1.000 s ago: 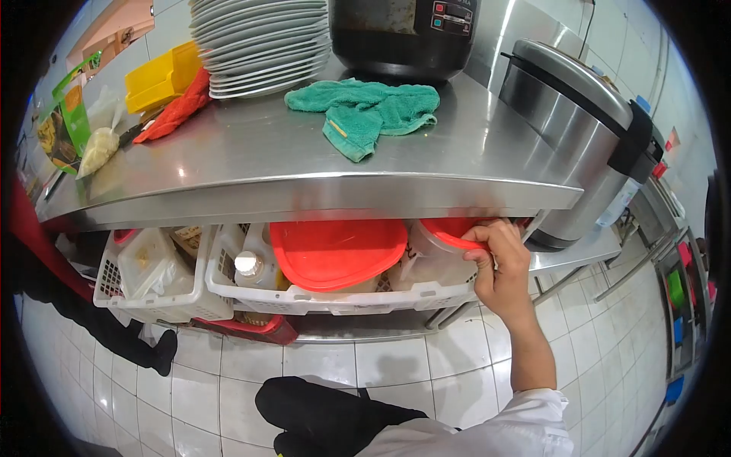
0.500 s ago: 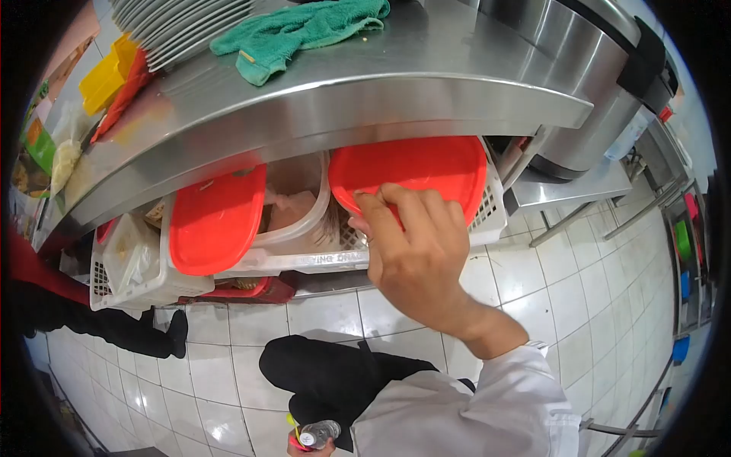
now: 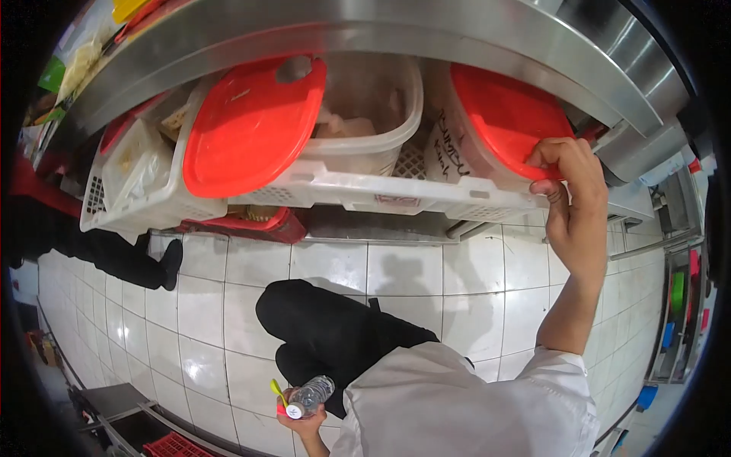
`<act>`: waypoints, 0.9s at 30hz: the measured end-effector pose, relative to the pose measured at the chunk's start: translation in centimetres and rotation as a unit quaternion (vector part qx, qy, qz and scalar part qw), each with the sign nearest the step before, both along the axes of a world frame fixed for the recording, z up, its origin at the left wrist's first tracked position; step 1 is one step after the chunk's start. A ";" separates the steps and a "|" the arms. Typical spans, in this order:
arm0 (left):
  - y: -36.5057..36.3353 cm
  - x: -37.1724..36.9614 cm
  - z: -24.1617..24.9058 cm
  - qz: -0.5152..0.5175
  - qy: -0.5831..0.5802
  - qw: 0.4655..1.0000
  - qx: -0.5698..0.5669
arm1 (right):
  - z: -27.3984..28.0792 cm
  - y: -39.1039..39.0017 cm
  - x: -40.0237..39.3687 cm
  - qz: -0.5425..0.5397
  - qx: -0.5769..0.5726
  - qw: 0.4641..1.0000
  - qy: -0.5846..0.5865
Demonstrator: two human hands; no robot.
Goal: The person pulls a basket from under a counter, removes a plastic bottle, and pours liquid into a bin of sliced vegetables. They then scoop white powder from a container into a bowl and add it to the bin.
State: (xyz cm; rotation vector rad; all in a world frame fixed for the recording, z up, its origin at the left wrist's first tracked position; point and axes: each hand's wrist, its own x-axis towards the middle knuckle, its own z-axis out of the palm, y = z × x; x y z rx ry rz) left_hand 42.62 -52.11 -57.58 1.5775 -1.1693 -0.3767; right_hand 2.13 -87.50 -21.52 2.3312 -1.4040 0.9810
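Note:
My right hand (image 3: 576,206) grips the near right edge of a red lid (image 3: 510,107), fingers on top and thumb underneath. That lid sits on a translucent plastic tub (image 3: 461,148) with black handwriting on its side. Beside it stands another translucent tub (image 3: 381,145) with pinkish contents in it. A second red lid (image 3: 251,129) leans aslant at its left. Low by my knee, my left hand (image 3: 308,423) is closed around a plastic bottle (image 3: 315,393) with a white cap. A yellow-green piece (image 3: 279,393) and something pink-red also show in that hand.
A steel counter (image 3: 343,34) overhangs the tubs. They stand in a white perforated crate (image 3: 327,183), with a white basket (image 3: 145,190) to the left and a red basket (image 3: 259,222) below. Another person's leg (image 3: 99,247) is at the left. A steel appliance (image 3: 647,76) stands at the right.
My view has shifted down and closer to the crate. The right-hand tub shows more of its side and its lettering. My right hand now holds the lid nearer its right corner.

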 end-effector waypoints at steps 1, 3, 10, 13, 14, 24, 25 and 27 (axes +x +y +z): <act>0.3 0.1 -0.2 0.008 -0.005 1.000 0.008 | -0.1 0.0 0.0 -0.005 -0.004 1.000 -0.002; 0.5 0.4 0.1 0.013 -0.013 0.999 0.030 | -0.3 0.0 0.1 -0.004 -0.006 1.000 0.001; 0.4 -1.3 1.3 0.111 0.069 0.991 0.017 | 1.0 0.0 -0.3 0.030 0.098 0.992 -0.071; 0.4 -1.5 0.9 0.137 0.090 0.987 0.007 | 1.9 -0.2 -0.3 0.034 0.091 0.995 -0.004; 0.4 -1.5 0.7 0.149 0.097 0.984 0.005 | 1.7 -0.3 -0.4 0.035 0.092 0.995 0.000; 1.2 1.1 -2.7 0.084 0.074 0.993 -0.021 | 3.6 -2.8 6.7 0.130 0.055 0.990 0.026; 1.7 1.9 -3.6 0.057 0.048 0.997 -0.009 | 4.1 -3.4 7.8 0.151 0.051 0.984 0.083; 0.7 1.5 -3.1 0.071 0.060 0.995 -0.042 | 3.5 -5.7 9.5 0.183 0.066 0.976 0.095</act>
